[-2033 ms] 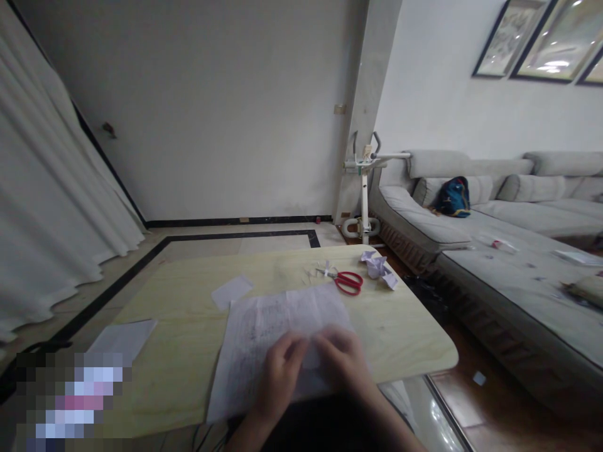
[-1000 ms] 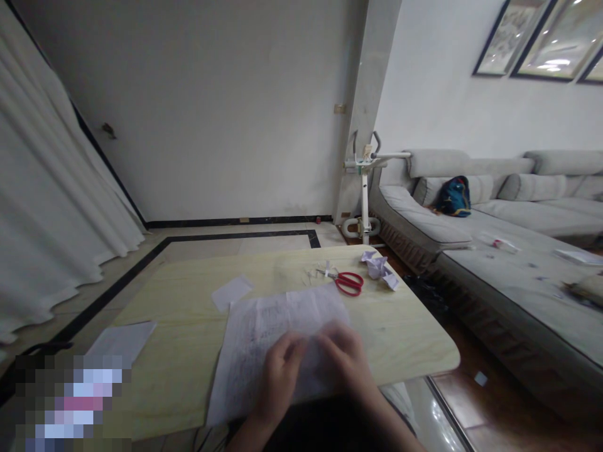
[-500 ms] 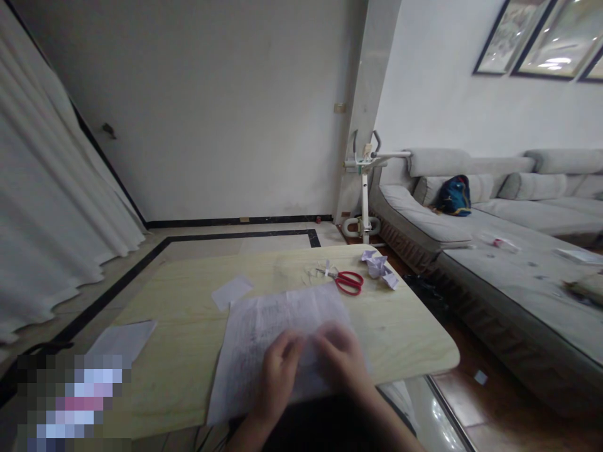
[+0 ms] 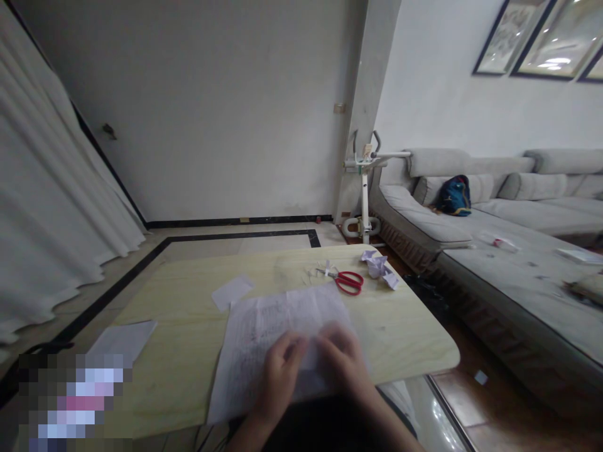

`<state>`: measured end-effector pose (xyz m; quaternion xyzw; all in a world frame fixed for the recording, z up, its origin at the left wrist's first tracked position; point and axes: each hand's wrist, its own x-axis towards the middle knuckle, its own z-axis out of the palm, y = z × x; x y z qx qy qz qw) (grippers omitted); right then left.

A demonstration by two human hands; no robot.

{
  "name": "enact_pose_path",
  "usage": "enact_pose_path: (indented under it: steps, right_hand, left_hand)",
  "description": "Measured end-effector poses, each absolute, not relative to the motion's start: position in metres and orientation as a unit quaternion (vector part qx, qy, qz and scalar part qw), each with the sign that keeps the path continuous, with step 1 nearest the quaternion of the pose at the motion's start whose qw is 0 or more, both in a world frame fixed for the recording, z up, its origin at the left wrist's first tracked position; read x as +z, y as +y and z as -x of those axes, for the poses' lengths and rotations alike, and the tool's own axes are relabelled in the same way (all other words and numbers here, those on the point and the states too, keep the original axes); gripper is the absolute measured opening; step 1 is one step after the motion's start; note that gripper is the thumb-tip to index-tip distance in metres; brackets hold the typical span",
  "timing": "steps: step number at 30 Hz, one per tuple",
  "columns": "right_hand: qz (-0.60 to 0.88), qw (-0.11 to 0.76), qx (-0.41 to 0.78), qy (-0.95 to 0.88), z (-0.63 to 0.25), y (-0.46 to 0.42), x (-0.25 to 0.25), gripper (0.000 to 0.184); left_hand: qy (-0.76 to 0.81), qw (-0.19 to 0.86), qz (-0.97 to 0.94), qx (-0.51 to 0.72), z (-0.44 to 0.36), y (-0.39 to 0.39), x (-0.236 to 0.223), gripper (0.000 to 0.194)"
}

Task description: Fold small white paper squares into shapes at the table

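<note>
A plain pale wall (image 4: 226, 125) fills the back of the room, with a white curtain (image 4: 51, 207) falling along the left and a light grey sofa (image 4: 509, 263) running down the right. A blue backpack (image 4: 455, 196) sits on the sofa, and a white exercise machine (image 4: 364, 188) stands in the corner beyond the wooden table (image 4: 409, 333).

On the near part of the tabletop lies a large sheet of paper (image 4: 254, 342), covered in dark marks (too blurred to read) and reaching to the near edge. Both hands are over this sheet. The left hand (image 4: 281, 367) and the right hand (image 4: 347, 361) face each other, fingers curled in and fingertips close together. The fingertips are smeared, so I cannot tell whether either hand is closed on something small; a whitish patch between them may be a piece of paper or just the sheet beneath.

Past the sheet's far right corner lie red-handled scissors (image 4: 348, 282), blades pointing left, with thin pale strands around the tips. To their right, near the table's far corner, sits a cluster of folded lilac paper (image 4: 378, 267). A smaller slip (image 4: 232, 293) lies at the sheet's far left corner, and more white paper (image 4: 125, 339) rests at the table's left side.
</note>
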<state>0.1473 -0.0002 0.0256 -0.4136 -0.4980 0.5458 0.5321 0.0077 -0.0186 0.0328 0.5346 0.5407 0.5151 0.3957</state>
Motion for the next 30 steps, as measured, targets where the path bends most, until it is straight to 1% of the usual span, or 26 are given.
enact_pose_path:
  steps: [4,8,13,18,24,30]
  right_hand:
    - [0.427,0.524,0.506,-0.536,-0.145,0.001,0.027,0.025]
    - [0.428,0.499,0.515,-0.551,-0.142,0.0,0.028,0.029]
    - [0.436,0.511,0.502,-0.545,-0.143,-0.001,0.027,0.034]
    - [0.445,0.515,0.478,-0.555,-0.145,0.003,0.022,0.034]
    - [0.447,0.514,0.485,-0.549,-0.142,0.004,0.021,0.034]
    - [0.444,0.485,0.46,-0.597,-0.14,0.005,0.017,0.031]
  left_hand:
    - [0.559,0.388,-0.522,0.515,-0.007,-0.018,0.035,0.027]
    - [0.56,0.388,-0.508,0.527,-0.007,-0.018,0.034,0.03]
    - [0.566,0.387,-0.51,0.519,-0.006,-0.016,0.027,0.036]
    - [0.58,0.399,-0.496,0.508,-0.007,-0.014,0.026,0.043]
    - [0.574,0.399,-0.502,0.509,-0.006,-0.013,0.023,0.041]
    - [0.584,0.382,-0.471,0.54,-0.004,-0.011,0.018,0.045]
